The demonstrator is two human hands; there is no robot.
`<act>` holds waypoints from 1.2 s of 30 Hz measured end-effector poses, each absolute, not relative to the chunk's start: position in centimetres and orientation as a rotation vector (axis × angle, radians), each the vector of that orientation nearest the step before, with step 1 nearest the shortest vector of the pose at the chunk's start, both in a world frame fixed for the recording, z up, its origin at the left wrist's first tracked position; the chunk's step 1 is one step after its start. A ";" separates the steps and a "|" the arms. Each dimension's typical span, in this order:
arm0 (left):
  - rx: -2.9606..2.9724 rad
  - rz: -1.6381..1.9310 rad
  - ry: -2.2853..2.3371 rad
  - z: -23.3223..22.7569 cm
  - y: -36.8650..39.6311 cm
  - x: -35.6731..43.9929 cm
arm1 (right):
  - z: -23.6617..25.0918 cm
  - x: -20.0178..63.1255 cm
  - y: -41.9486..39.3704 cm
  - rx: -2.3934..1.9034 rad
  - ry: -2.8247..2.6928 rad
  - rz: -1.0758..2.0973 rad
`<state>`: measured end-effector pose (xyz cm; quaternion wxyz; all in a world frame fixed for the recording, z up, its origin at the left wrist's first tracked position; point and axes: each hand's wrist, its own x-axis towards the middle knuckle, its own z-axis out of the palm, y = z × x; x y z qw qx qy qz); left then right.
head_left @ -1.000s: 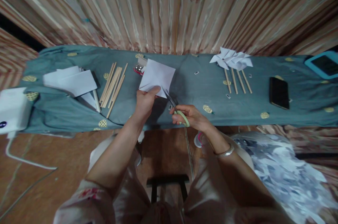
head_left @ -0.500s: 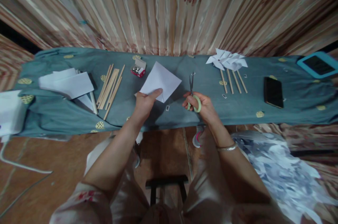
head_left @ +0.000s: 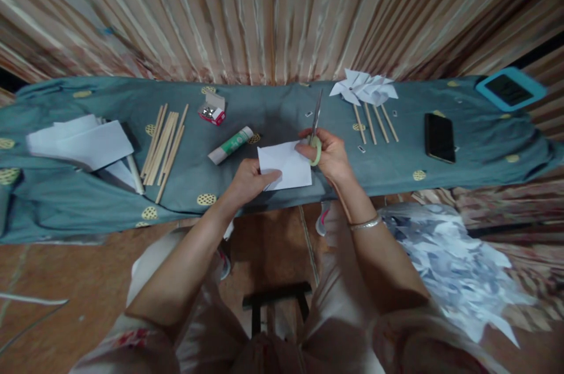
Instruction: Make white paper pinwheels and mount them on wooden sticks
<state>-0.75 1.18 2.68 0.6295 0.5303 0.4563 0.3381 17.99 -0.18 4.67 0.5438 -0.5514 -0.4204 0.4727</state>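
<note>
My left hand [head_left: 251,180] grips the near left corner of a white square of paper [head_left: 284,164], which lies low over the front of the teal-covered table [head_left: 264,115]. My right hand [head_left: 328,154] holds green-handled scissors [head_left: 314,127] with the blades closed and pointing away from me, just past the paper's right edge. A green and white glue stick [head_left: 231,145] lies left of the paper. A small open red box of staples [head_left: 211,108] sits behind it.
Bare wooden sticks [head_left: 164,142] and a stack of white sheets [head_left: 83,142] lie at the left. Finished paper pinwheels on sticks [head_left: 365,92] lie at the right, then a black phone [head_left: 439,137] and a blue-framed tablet [head_left: 509,89]. Paper scraps [head_left: 445,256] cover the floor at my right.
The scissors came away from the paper and swung right, blades turned to point away. My left hand lowered the paper toward the table's front, which uncovered the glue stick.
</note>
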 end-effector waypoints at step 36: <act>0.630 1.001 0.762 2.8 0.0 1.3 | 2.2 15.5 1.0 -1.257 -0.544 1.016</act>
